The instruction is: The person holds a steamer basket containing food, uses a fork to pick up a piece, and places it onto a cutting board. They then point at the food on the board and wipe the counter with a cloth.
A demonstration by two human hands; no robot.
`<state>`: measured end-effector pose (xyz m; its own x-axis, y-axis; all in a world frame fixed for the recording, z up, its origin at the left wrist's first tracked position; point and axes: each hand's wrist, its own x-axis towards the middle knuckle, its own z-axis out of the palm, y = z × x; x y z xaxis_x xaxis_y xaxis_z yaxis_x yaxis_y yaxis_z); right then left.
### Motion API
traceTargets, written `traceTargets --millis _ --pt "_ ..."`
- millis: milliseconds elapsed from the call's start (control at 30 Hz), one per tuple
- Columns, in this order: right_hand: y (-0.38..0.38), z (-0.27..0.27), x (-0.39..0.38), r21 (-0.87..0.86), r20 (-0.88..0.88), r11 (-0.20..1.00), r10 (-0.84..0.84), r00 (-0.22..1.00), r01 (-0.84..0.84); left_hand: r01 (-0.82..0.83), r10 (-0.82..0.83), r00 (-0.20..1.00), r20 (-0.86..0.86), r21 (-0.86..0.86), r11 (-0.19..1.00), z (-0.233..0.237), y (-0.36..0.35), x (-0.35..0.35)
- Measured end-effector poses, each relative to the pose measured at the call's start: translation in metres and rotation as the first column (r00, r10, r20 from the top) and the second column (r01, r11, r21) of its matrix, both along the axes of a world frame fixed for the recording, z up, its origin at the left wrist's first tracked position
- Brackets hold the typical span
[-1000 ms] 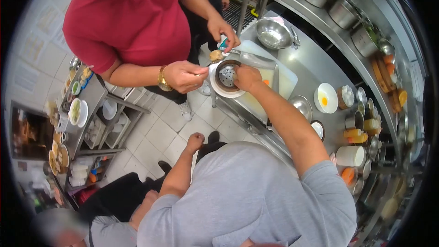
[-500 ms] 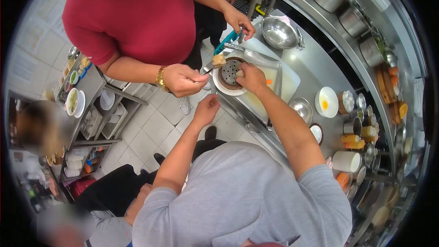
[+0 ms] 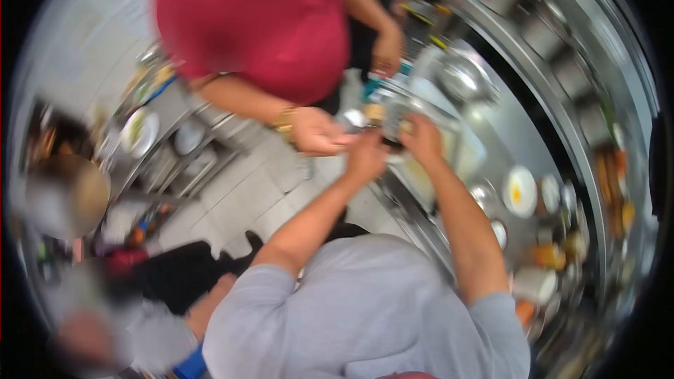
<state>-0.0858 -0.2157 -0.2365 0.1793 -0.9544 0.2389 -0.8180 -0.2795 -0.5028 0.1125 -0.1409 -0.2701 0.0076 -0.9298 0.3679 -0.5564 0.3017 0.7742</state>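
The person's left hand [image 3: 366,157] is bending its fingers at the near side of a blurred, dark dish [image 3: 392,137], while the right hand [image 3: 423,139] is reaching in at the dish's right side with curled fingers; blur is hiding whether either is gripping. The dish is sitting between the hands, by the edge of the cutting board [image 3: 469,154]. A tan food piece [image 3: 374,113] is showing just beyond, near a co-worker's hand [image 3: 321,132]. Farther along the counter, a steel bowl [image 3: 463,76] is resting.
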Motion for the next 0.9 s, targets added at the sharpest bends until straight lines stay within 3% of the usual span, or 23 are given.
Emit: traceTargets --millis 33,67,167,233,267,300,333,400,500,567,600,633,667,700,733,767,800,900 --pt "-0.002 -0.002 0.002 -0.007 -0.009 0.999 0.037 0.999 -0.037 -0.002 0.003 1.000 -0.018 0.041 0.999 -0.009 -0.003 0.000" --pt "-0.005 -0.011 0.002 -0.049 0.014 0.995 0.083 0.996 -0.083 -0.005 0.005 1.000 0.004 -0.050 0.999 -0.009 -0.003 0.000" --pt "0.005 0.007 0.021 -0.076 -0.082 0.993 0.084 0.993 -0.090 0.025 -0.025 1.000 -0.002 0.125 0.992 0.015 0.004 0.007" --pt "0.005 0.013 0.025 -0.110 -0.104 0.989 0.090 0.991 -0.101 -0.012 0.011 1.000 0.025 0.052 0.999 0.000 0.001 0.007" --pt "0.004 0.012 0.026 -0.033 -0.079 0.997 0.063 0.995 -0.066 -0.007 0.007 0.998 0.058 -0.003 1.000 -0.010 -0.003 0.007" --pt "0.005 0.011 0.026 0.054 -0.060 0.998 0.030 0.998 -0.027 0.010 -0.010 1.000 0.000 0.090 0.996 -0.009 -0.002 0.007" --pt "0.003 0.010 0.027 0.056 -0.062 0.998 0.038 0.997 -0.034 0.003 -0.003 1.000 -0.002 0.092 0.996 -0.008 -0.002 0.009" --pt "0.000 0.008 0.025 0.219 -0.063 0.976 0.014 0.998 0.000 0.009 -0.010 1.000 0.022 0.039 0.999 -0.007 -0.003 0.011" --pt "0.002 0.010 0.024 0.151 -0.119 0.988 -0.003 0.993 0.021 0.035 -0.033 0.997 0.074 -0.018 0.999 -0.018 -0.013 0.008" --pt "-0.009 -0.023 0.010 0.045 -0.106 0.999 0.031 0.994 -0.027 0.041 -0.050 0.998 0.038 0.202 0.978 -0.026 -0.025 0.003" --pt "-0.011 -0.033 0.007 0.069 -0.093 0.998 0.021 0.995 -0.014 0.037 -0.046 0.998 0.043 0.202 0.979 -0.016 -0.024 0.004" --pt "-0.008 -0.040 0.006 0.008 0.017 1.000 0.022 1.000 -0.022 0.061 -0.063 0.998 0.029 0.062 0.996 -0.036 -0.032 0.003" --pt "-0.005 -0.032 0.009 0.068 -0.026 0.997 -0.031 0.999 0.033 0.047 -0.045 0.998 -0.036 0.049 0.998 -0.020 -0.028 0.001" --pt "0.006 -0.012 0.010 0.088 -0.042 0.996 -0.016 0.999 0.020 0.049 -0.046 0.998 0.043 -0.080 0.996 -0.036 -0.035 0.002" --pt "0.011 -0.012 0.004 0.151 -0.082 0.987 -0.049 0.995 0.061 0.105 -0.098 0.991 0.091 -0.078 0.991 -0.040 -0.038 0.004" --pt "0.027 -0.009 0.003 0.080 0.027 0.991 -0.107 0.994 0.105 0.111 -0.083 0.981 0.175 -0.158 0.981 -0.039 -0.039 0.004" --pt "0.043 0.001 0.001 0.087 0.042 0.988 -0.128 0.991 0.124 0.122 -0.113 0.985 0.131 -0.062 0.991 -0.024 -0.035 0.001" --pt "0.107 0.015 -0.019 0.090 0.140 0.987 -0.143 0.980 0.131 0.184 -0.182 0.983 0.035 -0.042 0.982 -0.025 -0.035 -0.008"
